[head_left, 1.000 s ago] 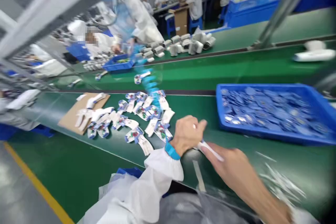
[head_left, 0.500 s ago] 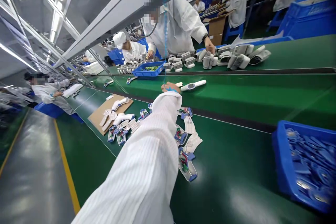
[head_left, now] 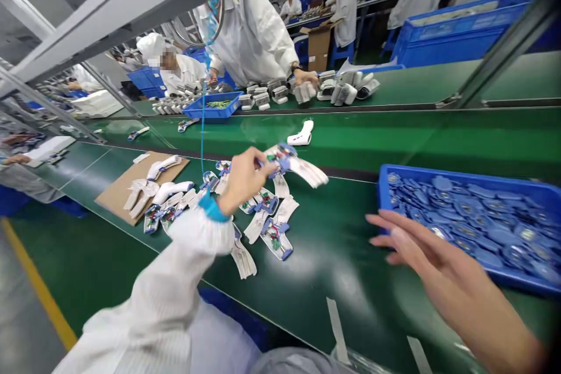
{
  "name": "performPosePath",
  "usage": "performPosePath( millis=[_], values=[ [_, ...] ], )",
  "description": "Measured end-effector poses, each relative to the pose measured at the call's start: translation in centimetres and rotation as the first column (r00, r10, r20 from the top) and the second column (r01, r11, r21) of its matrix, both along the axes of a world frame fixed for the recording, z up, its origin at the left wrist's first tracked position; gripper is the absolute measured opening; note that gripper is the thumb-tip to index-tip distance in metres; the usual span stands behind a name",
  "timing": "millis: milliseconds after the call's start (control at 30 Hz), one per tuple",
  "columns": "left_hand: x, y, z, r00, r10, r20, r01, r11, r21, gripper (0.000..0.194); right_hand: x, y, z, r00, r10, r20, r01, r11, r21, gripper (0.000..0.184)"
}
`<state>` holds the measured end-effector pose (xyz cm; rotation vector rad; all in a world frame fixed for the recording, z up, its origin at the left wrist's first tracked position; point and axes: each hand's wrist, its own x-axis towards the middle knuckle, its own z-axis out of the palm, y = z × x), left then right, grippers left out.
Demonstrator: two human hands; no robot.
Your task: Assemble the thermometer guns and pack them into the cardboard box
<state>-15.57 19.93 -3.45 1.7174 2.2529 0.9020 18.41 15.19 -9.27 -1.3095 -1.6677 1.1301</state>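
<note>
Over the bench (head_left: 346,274), the left hand (head_left: 246,178) grips a shell (head_left: 298,164) and the right hand (head_left: 423,248) hovers spread, a carton label (head_left: 312,60) illegible.

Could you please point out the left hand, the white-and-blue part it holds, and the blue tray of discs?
Left hand (head_left: 243,180), head view: middle of the hand.
White-and-blue part (head_left: 303,168), head view: its white section.
Blue tray (head_left: 384,190), head view: its left wall.

White-and-blue housing (head_left: 296,163) in left grip (head_left: 244,181) above green table (head_left: 335,228)
</note>
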Motion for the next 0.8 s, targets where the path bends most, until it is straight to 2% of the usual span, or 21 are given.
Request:
performPosePath(
  millis=[33, 100, 200, 233, 300, 333, 433, 467, 500, 567, 633, 733, 800],
  values=[
    [2.0, -2.3, -0.7, 0.988, -0.103, 0.115, 0.096, 0.993, 0.061, 0.02, -0.7, 0.1, 0.8, 0.998, 0.015, -0.059, -0.022, 0.994, -0.109, 0.063],
    [6.1, -6.4, -2.4, 0.92, -0.245, 0.307, 0.218, 0.969, 0.12, 0.015, -2.0, 0.1, 2.0, 0.982, 0.099, -0.161, -0.146, 0.939, -0.311, 0.07],
    [11.1, -9.9, -4.3, 0.811, -0.28, 0.514, 0.268, 0.958, 0.098, 0.026, -2.2, -1.2, 2.3, 0.95, 0.251, -0.183, -0.308, 0.844, -0.439, 0.066],
    [12.2, -10.4, -4.8, 0.786, -0.271, 0.555, 0.285, 0.956, 0.064, 0.035, -1.8, -1.9, 2.1, 0.947, 0.275, -0.164, -0.32, 0.836, -0.447, 0.063],
    [13.7, -10.6, -5.4, 0.733, -0.269, 0.625, 0.346, 0.938, -0.002, 0.044, -0.4, -3.4, 1.5, 0.953, 0.293, -0.081, -0.299, 0.856, -0.422, 0.059],
    [14.2, -10.4, -5.7, 0.677, -0.27, 0.684, 0.395, 0.918, -0.028, 0.044, 0.4, -4.1, 1.2, 0.951, 0.308, -0.023, -0.291, 0.87, -0.399, 0.057],
    [15.3, -9.7, -6.8, 0.432, -0.195, 0.88, 0.532, 0.844, -0.074, 0.042, 2.9, -5.2, 0.3, 0.939, 0.328, 0.109, -0.28, 0.907, -0.313, 0.052],
    [15.6, -9.6, -7.1, 0.37, -0.166, 0.914, 0.559, 0.825, -0.076, 0.044, 3.5, -5.2, 0.0, 0.95, 0.291, 0.113, -0.25, 0.926, -0.283, 0.052],
    [15.9, -9.5, -7.4, 0.344, -0.162, 0.925, 0.572, 0.817, -0.07, 0.043, 4.0, -5.1, -0.3, 0.969, 0.225, 0.104, -0.194, 0.949, -0.248, 0.053],
    [16.6, -9.7, -7.6, 0.392, -0.237, 0.889, 0.574, 0.818, -0.035, 0.037, 4.6, -4.8, -0.6, 0.993, 0.068, 0.094, -0.053, 0.986, -0.155, 0.052],
    [17.2, -10.2, -7.3, 0.493, -0.334, 0.803, 0.582, 0.813, -0.019, 0.026, 4.7, -4.7, -0.4, 0.989, -0.015, 0.149, 0.018, 1.0, -0.02, 0.045],
    [18.0, -10.9, -6.6, 0.637, -0.454, 0.624, 0.594, 0.804, -0.022, 0.01, 4.6, -5.3, 1.0, 0.947, -0.034, 0.321, -0.048, 0.968, 0.244, 0.039],
    [18.3, -11.1, -6.4, 0.714, -0.496, 0.494, 0.573, 0.819, -0.006, 0.007, 4.8, -5.8, 2.0, 0.921, -0.087, 0.379, -0.058, 0.932, 0.357, 0.043]
  ],
)
